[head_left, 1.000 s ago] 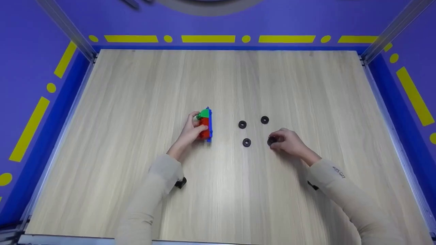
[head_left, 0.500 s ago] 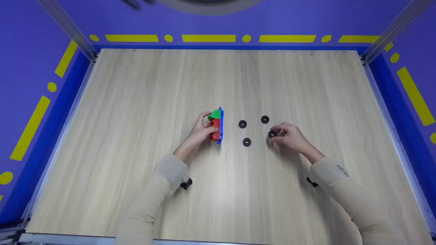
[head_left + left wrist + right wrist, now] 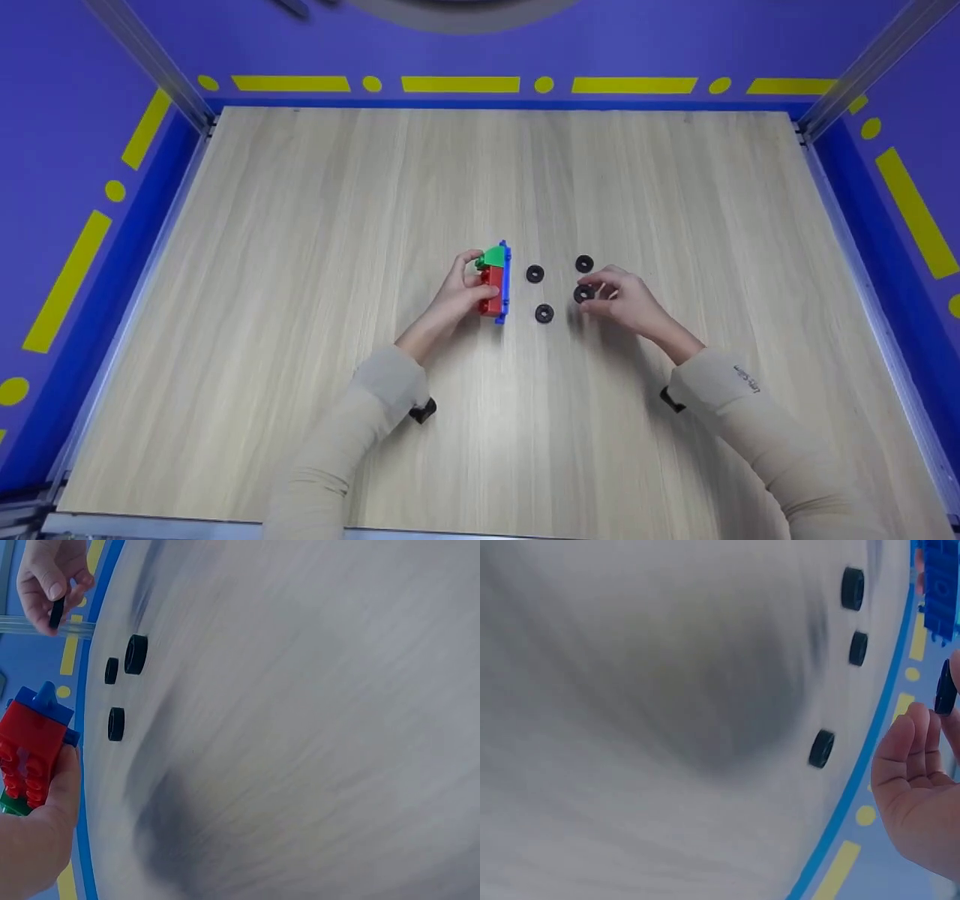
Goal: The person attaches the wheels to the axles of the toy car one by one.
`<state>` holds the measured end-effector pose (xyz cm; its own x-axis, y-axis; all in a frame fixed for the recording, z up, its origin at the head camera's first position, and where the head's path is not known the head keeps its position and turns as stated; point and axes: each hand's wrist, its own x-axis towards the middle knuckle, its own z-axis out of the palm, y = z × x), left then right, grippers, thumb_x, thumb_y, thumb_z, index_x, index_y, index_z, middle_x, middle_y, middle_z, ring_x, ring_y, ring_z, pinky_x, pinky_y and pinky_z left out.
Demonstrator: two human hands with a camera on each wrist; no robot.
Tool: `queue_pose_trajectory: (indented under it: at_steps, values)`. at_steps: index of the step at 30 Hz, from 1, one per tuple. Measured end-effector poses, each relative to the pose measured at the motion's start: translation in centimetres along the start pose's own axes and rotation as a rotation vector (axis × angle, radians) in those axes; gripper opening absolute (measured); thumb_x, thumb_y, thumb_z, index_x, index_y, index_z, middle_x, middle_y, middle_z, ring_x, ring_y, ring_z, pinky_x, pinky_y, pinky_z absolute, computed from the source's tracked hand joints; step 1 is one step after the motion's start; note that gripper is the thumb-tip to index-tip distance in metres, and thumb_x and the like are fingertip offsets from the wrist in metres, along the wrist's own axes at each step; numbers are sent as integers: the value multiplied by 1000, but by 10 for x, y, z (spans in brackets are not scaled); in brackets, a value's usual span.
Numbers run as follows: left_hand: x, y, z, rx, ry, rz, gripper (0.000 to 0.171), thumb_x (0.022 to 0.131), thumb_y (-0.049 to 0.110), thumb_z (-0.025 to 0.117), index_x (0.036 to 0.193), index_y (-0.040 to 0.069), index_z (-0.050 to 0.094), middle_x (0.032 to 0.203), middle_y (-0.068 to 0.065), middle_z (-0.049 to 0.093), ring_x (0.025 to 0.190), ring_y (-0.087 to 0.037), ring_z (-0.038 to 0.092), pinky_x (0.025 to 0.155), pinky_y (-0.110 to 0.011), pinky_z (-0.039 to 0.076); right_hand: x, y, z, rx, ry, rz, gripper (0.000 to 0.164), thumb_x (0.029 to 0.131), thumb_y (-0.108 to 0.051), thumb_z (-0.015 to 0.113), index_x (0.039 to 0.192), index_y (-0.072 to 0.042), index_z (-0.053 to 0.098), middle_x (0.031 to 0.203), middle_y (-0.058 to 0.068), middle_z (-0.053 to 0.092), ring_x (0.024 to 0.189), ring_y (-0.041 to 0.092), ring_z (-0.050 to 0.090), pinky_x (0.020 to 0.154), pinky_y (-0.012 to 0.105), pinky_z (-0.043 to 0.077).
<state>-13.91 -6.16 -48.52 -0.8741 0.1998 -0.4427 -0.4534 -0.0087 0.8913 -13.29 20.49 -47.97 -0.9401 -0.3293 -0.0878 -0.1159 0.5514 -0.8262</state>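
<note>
My left hand grips a toy car body built of blocks, red with a green piece at its far end and a blue chassis along one side. The car is turned on its side, the blue underside facing right. My right hand pinches a black toy wheel between thumb and fingertips; in the right wrist view this wheel stands on edge above the table. Three more black wheels lie between the hands: a near one, a left one and a far one.
The wood-grain table is bounded by a blue back wall with yellow markings and by blue side walls. Black wrist cameras hang under both sleeves.
My left hand has carried the car body to the right, close to the loose wheels. My right hand has lifted its wheel and brought it slightly left and away from me.
</note>
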Motion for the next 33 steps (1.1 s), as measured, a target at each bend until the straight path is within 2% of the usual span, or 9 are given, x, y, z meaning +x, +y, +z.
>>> queue_pose_trajectory:
  at_steps: [13, 24, 28, 33]
  values:
    - [-7, 4, 15, 10, -36, 17, 64, 80, -1, 57, 132, 21, 26, 113, -18, 53, 91, -22, 59, 73, -28, 50, -1, -31, 19, 99, -61, -69, 34, 71, -1, 68, 104, 4, 61, 95, 15, 56, 74, 12, 49, 66, 21, 43]
    - [-11, 6, 22, 2, -85, 21, 65, 81, 3, 58, 133, 23, 25, 117, -17, 52, 94, -22, 58, 77, -32, 50, -1, -46, 31, 120, -101, -98, 32, 73, -4, 68, 104, 1, 61, 93, 12, 55, 76, 17, 49, 69, 30, 45]
    - [-17, 12, 23, -7, -103, 19, 65, 82, 4, 58, 134, 21, 23, 119, -17, 51, 94, -21, 58, 79, -32, 50, -1, -49, 34, 137, -83, -129, 33, 72, -4, 69, 104, 0, 62, 93, 14, 56, 75, 18, 48, 68, 28, 44]
    - [-19, 12, 24, -1, -93, 50, 65, 82, 5, 57, 134, 20, 22, 117, -16, 52, 95, -21, 58, 79, -32, 50, -5, -52, 40, 115, -48, -182, 32, 74, -5, 68, 104, -1, 61, 94, 13, 57, 75, 18, 50, 64, 21, 44]
